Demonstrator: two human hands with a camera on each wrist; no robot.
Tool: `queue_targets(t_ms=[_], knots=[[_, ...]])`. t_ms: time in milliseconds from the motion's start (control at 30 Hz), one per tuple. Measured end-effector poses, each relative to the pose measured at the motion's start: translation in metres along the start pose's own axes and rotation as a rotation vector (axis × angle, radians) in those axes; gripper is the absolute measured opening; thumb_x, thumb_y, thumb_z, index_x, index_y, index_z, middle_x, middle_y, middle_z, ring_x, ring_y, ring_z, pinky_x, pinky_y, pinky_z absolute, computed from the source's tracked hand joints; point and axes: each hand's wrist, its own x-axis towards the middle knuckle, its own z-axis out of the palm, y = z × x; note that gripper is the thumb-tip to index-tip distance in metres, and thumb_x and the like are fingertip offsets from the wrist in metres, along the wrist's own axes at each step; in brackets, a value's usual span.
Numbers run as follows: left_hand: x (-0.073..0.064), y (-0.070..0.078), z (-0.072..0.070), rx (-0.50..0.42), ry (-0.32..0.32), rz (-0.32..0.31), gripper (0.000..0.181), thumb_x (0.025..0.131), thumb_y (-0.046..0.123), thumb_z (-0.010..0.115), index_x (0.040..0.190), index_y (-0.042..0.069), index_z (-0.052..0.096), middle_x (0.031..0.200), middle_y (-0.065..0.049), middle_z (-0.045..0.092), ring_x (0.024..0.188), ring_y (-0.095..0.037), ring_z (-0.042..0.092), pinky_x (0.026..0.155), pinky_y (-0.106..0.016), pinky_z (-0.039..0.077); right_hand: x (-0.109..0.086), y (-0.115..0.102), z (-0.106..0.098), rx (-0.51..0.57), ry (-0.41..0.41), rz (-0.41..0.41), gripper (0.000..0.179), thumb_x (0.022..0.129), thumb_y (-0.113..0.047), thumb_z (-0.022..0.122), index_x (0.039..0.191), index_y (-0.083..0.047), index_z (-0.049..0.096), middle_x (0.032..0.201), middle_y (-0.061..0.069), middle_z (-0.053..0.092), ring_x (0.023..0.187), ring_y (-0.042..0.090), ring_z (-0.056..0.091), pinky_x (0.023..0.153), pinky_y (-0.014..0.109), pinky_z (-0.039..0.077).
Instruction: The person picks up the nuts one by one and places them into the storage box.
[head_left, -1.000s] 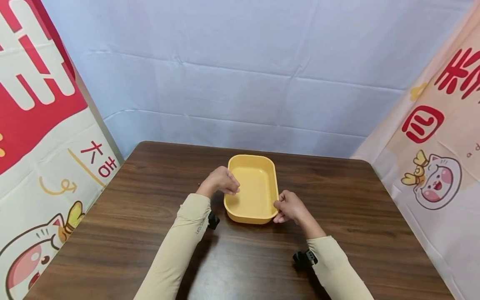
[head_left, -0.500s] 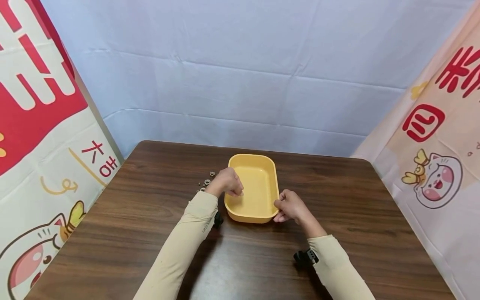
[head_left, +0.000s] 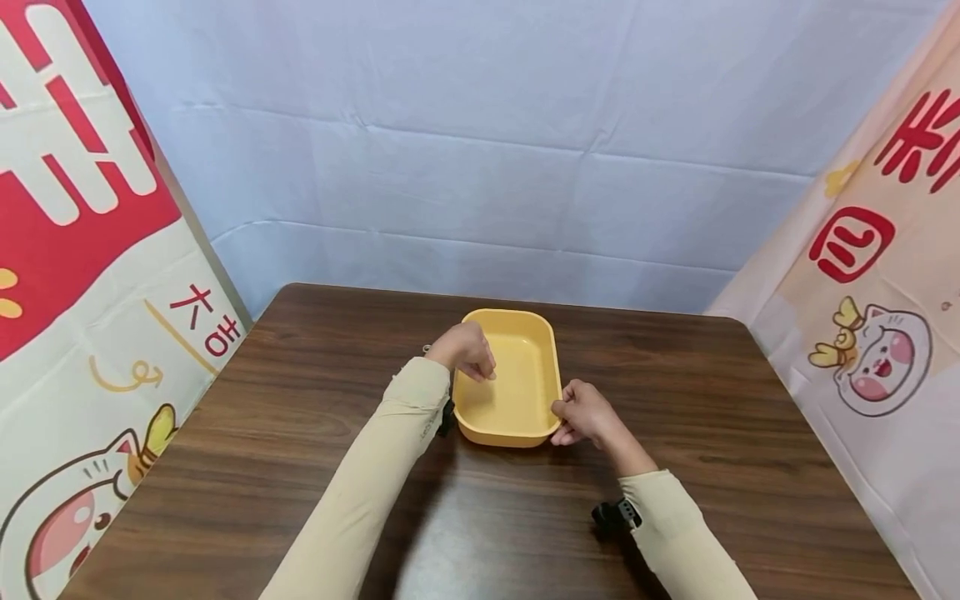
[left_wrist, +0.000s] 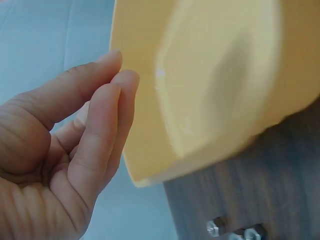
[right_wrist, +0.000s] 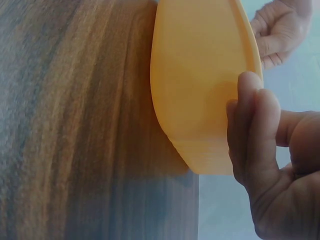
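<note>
A yellow plastic tray [head_left: 522, 375] with rounded corners stands on the table. Over its left side is my left hand [head_left: 465, 346], fingers bent and the thumb tip close against the fingertips; whether something small is between them is hidden. The left wrist view shows this hand [left_wrist: 75, 150] beside the blurred tray [left_wrist: 215, 60]. My right hand [head_left: 587, 414] pinches the tray's near right rim, also seen in the right wrist view, where the hand [right_wrist: 272, 160] covers part of the wall. Several small metal nuts [left_wrist: 216, 227] lie on the table left of the tray, mostly hidden in the head view.
The brown wood-grain table [head_left: 720, 400] has a pale blue cloth [head_left: 480, 167] behind it. Printed cloths [head_left: 112, 333] hang at both sides. Each forearm wears a cream sleeve [head_left: 390, 467], with a black wrist camera [head_left: 615, 515] strapped on the right.
My left hand has moved right and slightly farther away, further over the tray. The nuts that showed half a second ago are now mostly covered by the left arm. My right hand keeps its hold.
</note>
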Motion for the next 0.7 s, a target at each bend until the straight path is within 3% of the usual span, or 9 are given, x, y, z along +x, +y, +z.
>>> queue_targets(t_ms=[200,300,467,700], knots=[[0.006,0.015,0.002,0.093,-0.02,0.003,0.009,0.079,0.002,0.073,0.087,-0.001,0.072,0.071,-0.003,0.066,0.049,-0.008,0.058,0.053,-0.022,0.051,0.0,0.0,0.0,-0.017,0.004,-0.01,0.006,0.087,0.005,0.043,0.09,0.005,0.038,0.059,0.02,0.057,0.043,0.02,0.06,0.04,0.027,0.049],[0.01,0.022,0.004,0.168,-0.02,-0.019,0.003,0.079,0.004,0.074,0.079,0.002,0.072,0.065,-0.002,0.064,0.047,-0.008,0.056,0.052,-0.021,0.05,0.001,-0.001,0.0,-0.021,0.006,-0.008,0.006,0.086,0.006,0.043,0.089,0.004,0.038,0.058,0.02,0.057,0.043,0.02,0.06,0.039,0.027,0.049],[0.014,0.029,0.013,0.317,0.004,-0.049,0.008,0.078,0.008,0.076,0.071,0.005,0.071,0.056,-0.002,0.061,0.044,-0.008,0.055,0.048,-0.02,0.047,0.001,-0.002,-0.001,-0.028,0.005,-0.004,0.006,0.086,0.005,0.043,0.089,0.003,0.038,0.059,0.022,0.057,0.044,0.021,0.06,0.04,0.028,0.05],[0.016,0.028,0.024,0.361,0.019,-0.053,0.006,0.076,0.002,0.074,0.076,0.002,0.068,0.056,-0.005,0.063,0.044,-0.01,0.056,0.046,-0.02,0.047,0.0,0.0,-0.001,-0.02,0.003,-0.008,0.007,0.086,0.005,0.043,0.088,0.003,0.037,0.06,0.023,0.056,0.043,0.021,0.06,0.04,0.028,0.05]])
